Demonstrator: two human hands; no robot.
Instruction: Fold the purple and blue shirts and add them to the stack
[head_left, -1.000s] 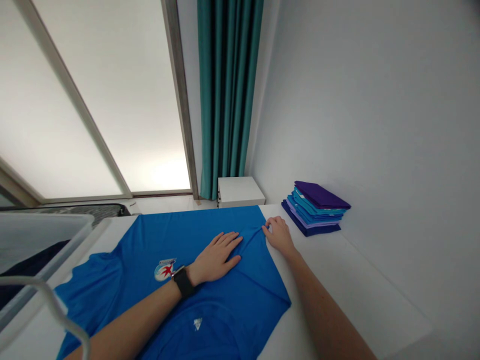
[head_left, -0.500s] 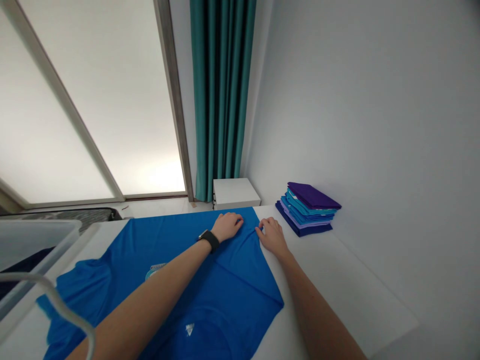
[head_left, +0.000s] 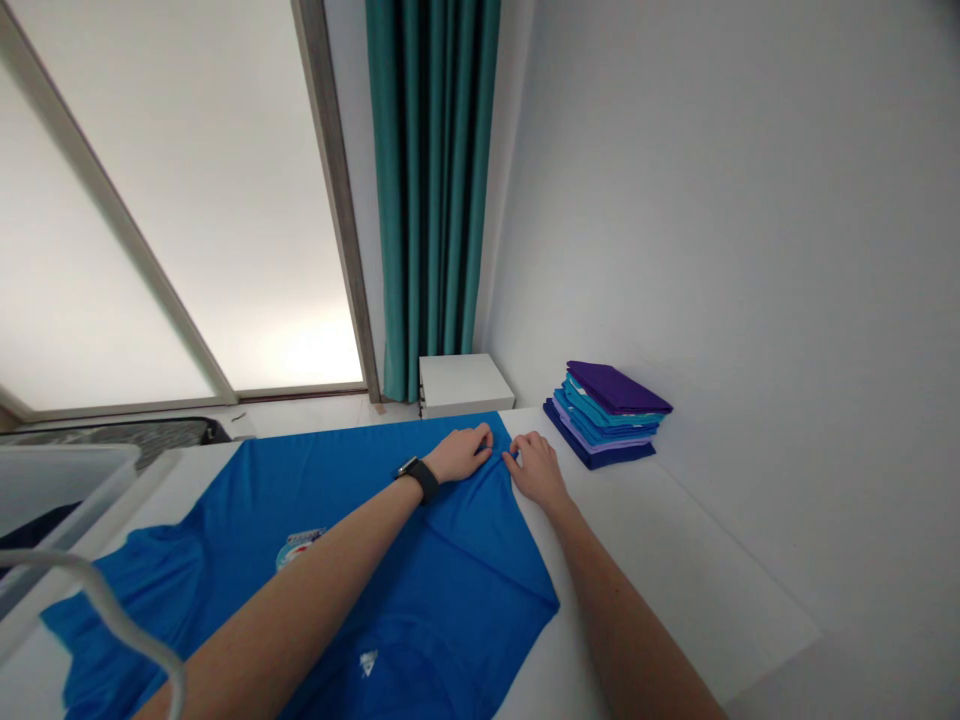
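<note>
A blue T-shirt (head_left: 480, 560) lies spread over the white table, its neckline towards me and a printed logo partly hidden under my left forearm. My left hand (head_left: 461, 453), with a dark watch (head_left: 417, 478) on the wrist, pinches the fabric near the shirt's far right part. Close beside it, my right hand (head_left: 537, 466) has its thumb and fingertips closed on the shirt's right edge. A small crease runs between the two hands.
A stack of folded clothes (head_left: 607, 415) in purple and blues sits right of my hands by the wall. At left stands a clear plastic bin (head_left: 112, 490); a white cable (head_left: 112, 610) crosses in front. Beyond the table are a white cabinet (head_left: 465, 382) and a green curtain (head_left: 435, 200).
My left hand has shifted slightly right and its fingers have closed on the shirt fabric. My right hand stays at the shirt's edge. The view has turned a little.
</note>
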